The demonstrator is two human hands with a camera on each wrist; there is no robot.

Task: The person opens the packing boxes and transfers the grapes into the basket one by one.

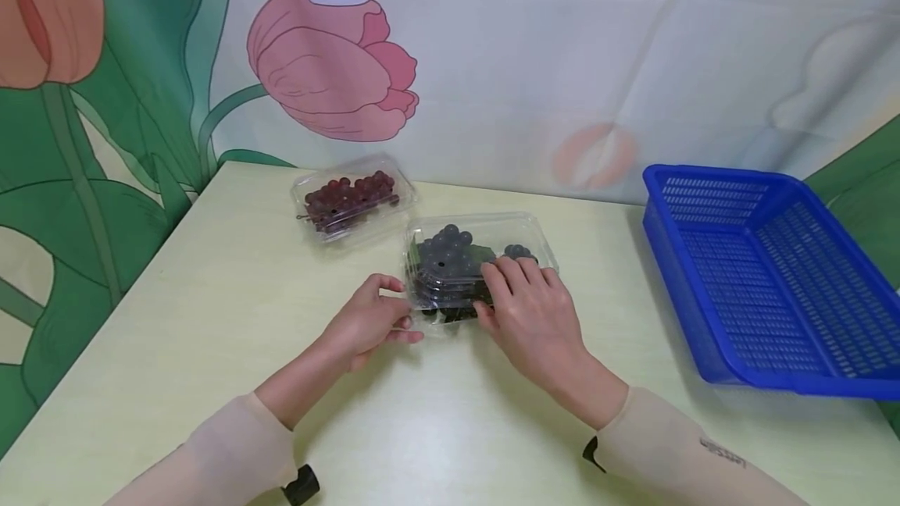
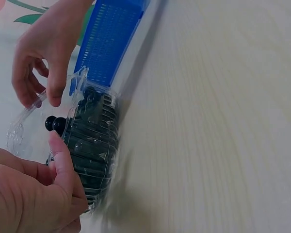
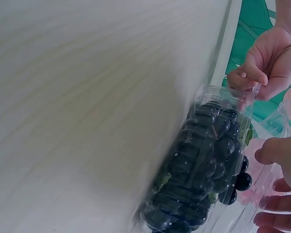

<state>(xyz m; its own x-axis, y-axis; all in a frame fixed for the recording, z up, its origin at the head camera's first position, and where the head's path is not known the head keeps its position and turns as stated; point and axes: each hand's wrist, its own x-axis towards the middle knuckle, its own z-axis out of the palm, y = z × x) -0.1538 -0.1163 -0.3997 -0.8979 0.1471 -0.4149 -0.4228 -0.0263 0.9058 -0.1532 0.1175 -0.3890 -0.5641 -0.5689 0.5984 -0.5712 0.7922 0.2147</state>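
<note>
A clear plastic clamshell box (image 3: 228, 94) filled with dark grapes (image 3: 199, 155) sits on the table, its lid (image 1: 485, 219) raised on the far side. Some green leaf shows among the grapes. At the box's front left corner, my left hand (image 1: 366, 322) pinches the plastic edge between thumb and forefinger. My right hand (image 1: 537, 318) grips the lid's edge near the front right, fingers over it and thumb below. Dark grapes are visible in the gap between lid and base in both wrist views.
Behind and left stands a second clear box holding red grapes (image 1: 344, 197). A blue perforated plastic basket (image 1: 671, 295) is at the table's right side. A printed floral cloth (image 1: 492, 100) hangs along the back edge of the table (image 1: 436, 443).
</note>
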